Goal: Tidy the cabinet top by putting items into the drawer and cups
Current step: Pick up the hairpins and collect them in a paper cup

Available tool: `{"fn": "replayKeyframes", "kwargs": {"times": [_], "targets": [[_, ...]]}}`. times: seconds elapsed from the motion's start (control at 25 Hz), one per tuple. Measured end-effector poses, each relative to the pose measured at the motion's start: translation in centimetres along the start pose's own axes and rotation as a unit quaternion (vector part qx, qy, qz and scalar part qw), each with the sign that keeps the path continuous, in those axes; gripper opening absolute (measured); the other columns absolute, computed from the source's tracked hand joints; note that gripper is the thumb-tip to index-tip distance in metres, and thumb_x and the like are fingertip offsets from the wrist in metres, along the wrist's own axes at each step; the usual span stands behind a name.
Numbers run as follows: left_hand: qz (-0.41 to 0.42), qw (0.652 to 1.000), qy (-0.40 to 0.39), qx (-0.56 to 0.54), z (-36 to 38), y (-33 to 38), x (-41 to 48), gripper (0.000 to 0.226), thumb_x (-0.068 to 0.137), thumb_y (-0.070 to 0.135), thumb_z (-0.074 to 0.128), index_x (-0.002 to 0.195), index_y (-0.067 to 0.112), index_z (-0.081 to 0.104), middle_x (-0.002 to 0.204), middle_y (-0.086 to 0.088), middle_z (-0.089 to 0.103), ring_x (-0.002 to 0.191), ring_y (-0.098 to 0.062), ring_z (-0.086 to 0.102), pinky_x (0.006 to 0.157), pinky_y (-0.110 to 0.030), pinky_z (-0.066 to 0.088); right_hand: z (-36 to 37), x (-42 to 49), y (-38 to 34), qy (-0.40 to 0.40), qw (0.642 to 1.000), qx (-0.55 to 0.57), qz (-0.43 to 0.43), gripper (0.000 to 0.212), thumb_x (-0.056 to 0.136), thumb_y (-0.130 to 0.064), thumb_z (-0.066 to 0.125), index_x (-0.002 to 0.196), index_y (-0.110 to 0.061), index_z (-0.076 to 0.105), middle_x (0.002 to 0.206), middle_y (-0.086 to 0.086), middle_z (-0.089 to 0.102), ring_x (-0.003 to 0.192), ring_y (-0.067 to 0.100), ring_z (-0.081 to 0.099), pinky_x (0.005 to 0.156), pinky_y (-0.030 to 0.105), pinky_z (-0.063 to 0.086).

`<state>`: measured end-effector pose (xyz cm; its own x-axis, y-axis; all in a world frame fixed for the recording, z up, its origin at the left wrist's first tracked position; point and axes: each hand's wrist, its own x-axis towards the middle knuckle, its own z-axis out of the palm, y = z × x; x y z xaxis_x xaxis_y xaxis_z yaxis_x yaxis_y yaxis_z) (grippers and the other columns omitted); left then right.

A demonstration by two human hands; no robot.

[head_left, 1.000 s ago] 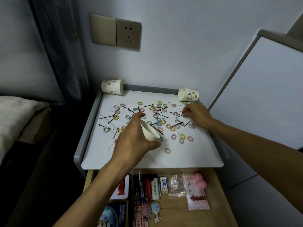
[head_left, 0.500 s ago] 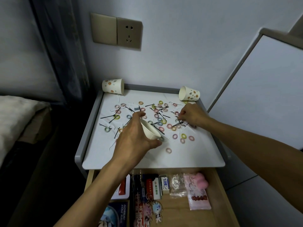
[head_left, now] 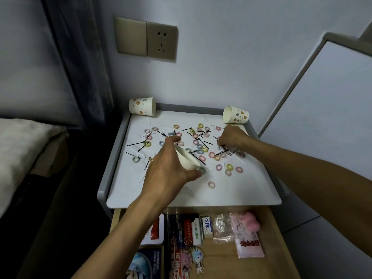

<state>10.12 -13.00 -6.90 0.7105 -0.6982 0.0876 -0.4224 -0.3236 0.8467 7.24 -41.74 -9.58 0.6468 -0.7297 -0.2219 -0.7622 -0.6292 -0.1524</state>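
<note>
My left hand (head_left: 169,170) grips a white paper cup (head_left: 186,159), tilted with its mouth toward the right, just above the white cabinet top (head_left: 181,194). Several small coloured hair ties (head_left: 219,167) and black hairpins (head_left: 136,143) lie scattered over the top. My right hand (head_left: 231,137) has its fingers curled down onto a cluster of hairpins near the right rim and appears to pinch some. Two more paper cups lie on their sides in the back corners, one left (head_left: 142,106), one right (head_left: 235,114). The wooden drawer (head_left: 269,238) below stands pulled out.
The drawer holds small boxes (head_left: 207,228), a clear bag (head_left: 222,228), a pink packet (head_left: 248,238), a card pack and keychain charms (head_left: 196,256). A grey raised rim (head_left: 112,158) edges the top. A bed (head_left: 20,150) lies left, a white panel (head_left: 322,121) right, a wall socket (head_left: 162,40) behind.
My right hand slid a little left and toward me over the hairpins, its fingers closing on them. My left hand and its cup stayed nearly still.
</note>
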Motion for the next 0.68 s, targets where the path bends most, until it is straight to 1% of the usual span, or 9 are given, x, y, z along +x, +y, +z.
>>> {"fn": "replayKeyframes", "kwargs": {"times": [0.08, 0.16, 0.24, 0.36, 0.4, 0.48, 0.56, 0.6, 0.68], "targets": [[0.0, 1.0, 0.001, -0.001, -0.1, 0.1, 0.0, 0.095, 0.061, 0.037, 0.09, 0.138, 0.03, 0.034, 0.12, 0.007, 0.053, 0.105, -0.018, 0.053, 0.083, -0.034, 0.048, -0.4, -0.2, 0.2, 0.011, 0.998, 0.054, -0.022, 0.027, 0.086, -0.015, 0.066, 0.065, -0.009, 0.051, 0.066, 0.006, 0.055, 0.058, 0.016, 0.048, 0.051, 0.027, 0.034], [0.003, 1.0, 0.0, 0.002, -0.1, 0.1, -0.1, 0.096, 0.061, 0.037, 0.09, 0.138, 0.03, 0.034, 0.121, 0.006, 0.054, 0.108, -0.019, 0.053, 0.084, -0.032, 0.046, -1.2, -0.7, 0.7, 0.032, 0.994, 0.085, -0.058, 0.015, 0.089, -0.013, 0.065, 0.075, -0.009, 0.066, 0.076, 0.007, 0.066, 0.064, 0.015, 0.055, 0.057, 0.026, 0.041], [0.004, 1.0, -0.001, 0.003, -0.3, 0.2, -0.3, 0.096, 0.061, 0.037, 0.09, 0.139, 0.03, 0.034, 0.121, 0.007, 0.054, 0.107, -0.018, 0.052, 0.083, -0.031, 0.045, -1.9, -1.5, 1.4, 0.038, 0.991, 0.079, -0.103, 0.004, 0.088, -0.014, 0.069, 0.088, -0.013, 0.073, 0.086, 0.0, 0.07, 0.073, 0.009, 0.06, 0.064, 0.022, 0.046], [0.007, 1.0, 0.004, 0.003, -0.4, 0.4, -0.5, 0.095, 0.061, 0.036, 0.09, 0.138, 0.03, 0.034, 0.113, 0.009, 0.05, 0.099, -0.015, 0.049, 0.079, -0.032, 0.044, -2.1, -2.7, 2.4, 0.006, 0.983, 0.002, -0.183, 0.018, 0.084, -0.016, 0.074, 0.102, -0.014, 0.074, 0.095, -0.004, 0.07, 0.085, 0.01, 0.063, 0.079, 0.026, 0.051], [0.006, 1.0, 0.005, 0.001, -0.5, 0.4, -0.6, 0.095, 0.061, 0.036, 0.09, 0.138, 0.03, 0.034, 0.112, 0.009, 0.05, 0.099, -0.016, 0.049, 0.079, -0.033, 0.046, -1.9, -3.0, 2.7, -0.004, 0.98, -0.021, -0.2, 0.018, 0.083, -0.017, 0.075, 0.101, -0.014, 0.074, 0.095, -0.003, 0.071, 0.085, 0.01, 0.064, 0.081, 0.028, 0.052], [0.005, 1.0, 0.005, 0.001, -0.4, 0.5, -0.7, 0.095, 0.062, 0.036, 0.09, 0.138, 0.031, 0.033, 0.116, 0.006, 0.052, 0.103, -0.02, 0.052, 0.082, -0.038, 0.05, -1.1, -3.4, 3.2, -0.01, 0.974, -0.046, -0.224, 0.014, 0.083, -0.018, 0.075, 0.096, -0.016, 0.074, 0.092, -0.002, 0.072, 0.082, 0.01, 0.063, 0.078, 0.029, 0.052], [0.004, 1.0, 0.006, 0.002, -0.3, 0.5, -0.8, 0.096, 0.062, 0.036, 0.089, 0.139, 0.031, 0.033, 0.124, 0.003, 0.055, 0.107, -0.022, 0.054, 0.083, -0.042, 0.052, -0.3, -3.3, 3.6, 0.005, 0.97, -0.048, -0.239, 0.013, 0.084, -0.02, 0.074, 0.096, -0.016, 0.073, 0.094, -0.002, 0.071, 0.084, 0.01, 0.061, 0.074, 0.025, 0.048], [0.005, 1.0, 0.006, 0.005, -0.3, 0.4, -0.8, 0.096, 0.062, 0.036, 0.089, 0.139, 0.031, 0.033, 0.127, 0.002, 0.055, 0.108, -0.022, 0.054, 0.083, -0.039, 0.051, 0.0, -3.2, 3.6, 0.014, 0.968, -0.046, -0.246, 0.013, 0.085, -0.02, 0.073, 0.097, -0.016, 0.073, 0.096, -0.002, 0.071, 0.087, 0.011, 0.06, 0.074, 0.025, 0.047], [0.006, 1.0, 0.007, 0.012, -0.3, 0.2, -0.7, 0.095, 0.063, 0.037, 0.089, 0.14, 0.03, 0.032, 0.129, 0.002, 0.055, 0.106, -0.017, 0.051, 0.08, -0.032, 0.046, 0.5, -2.8, 3.7, 0.027, 0.965, -0.036, -0.259, 0.012, 0.086, -0.02, 0.072, 0.096, -0.015, 0.073, 0.098, 0.0, 0.071, 0.09, 0.015, 0.062, 0.079, 0.03, 0.049]]}}
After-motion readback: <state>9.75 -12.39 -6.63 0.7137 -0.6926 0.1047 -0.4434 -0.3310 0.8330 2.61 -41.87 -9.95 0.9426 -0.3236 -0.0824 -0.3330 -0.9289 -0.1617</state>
